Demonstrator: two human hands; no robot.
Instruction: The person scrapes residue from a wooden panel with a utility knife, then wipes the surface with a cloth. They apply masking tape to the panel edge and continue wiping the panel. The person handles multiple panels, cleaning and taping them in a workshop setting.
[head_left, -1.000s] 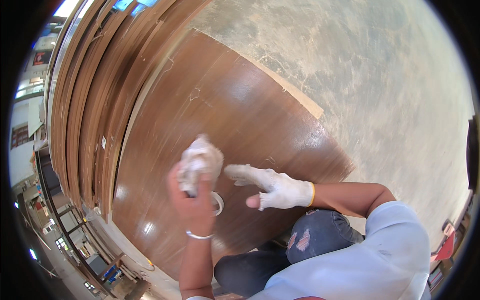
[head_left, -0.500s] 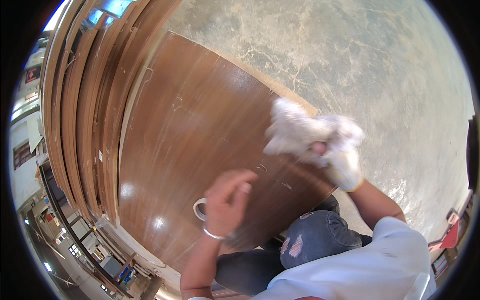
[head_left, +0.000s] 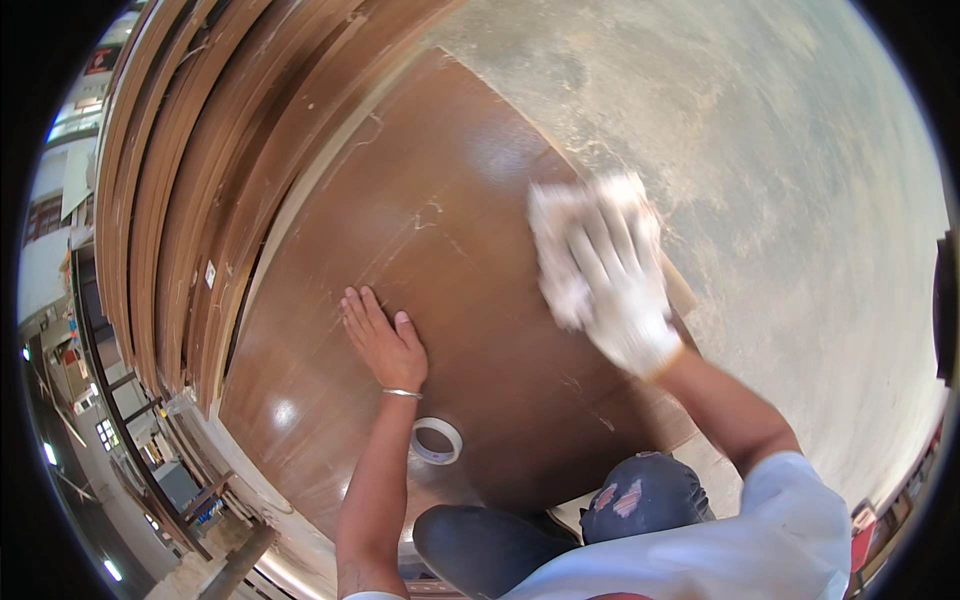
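A brown wood-grain board (head_left: 480,330) with pale scuffs and streaks lies in front of me. My left hand (head_left: 388,340), bare and with a metal bangle at the wrist, rests flat on it with the fingers stretched out. My right hand (head_left: 622,280) wears a white knit glove and presses a whitish cloth (head_left: 557,235) onto the board near its far right edge. Motion smears the cloth and glove somewhat. A roll of tape (head_left: 437,441) lies on the board close to my left forearm.
Several brown boards (head_left: 190,190) are stacked along the left. Pale concrete floor (head_left: 760,200) spreads beyond the board to the right. My knee (head_left: 645,500) in torn dark jeans is at the near edge. A red object (head_left: 862,540) shows at the lower right.
My left hand has gone from hovering above the tape roll to lying flat farther out on the board. The bunched cloth under my right hand now lies flatter, pressed on the board.
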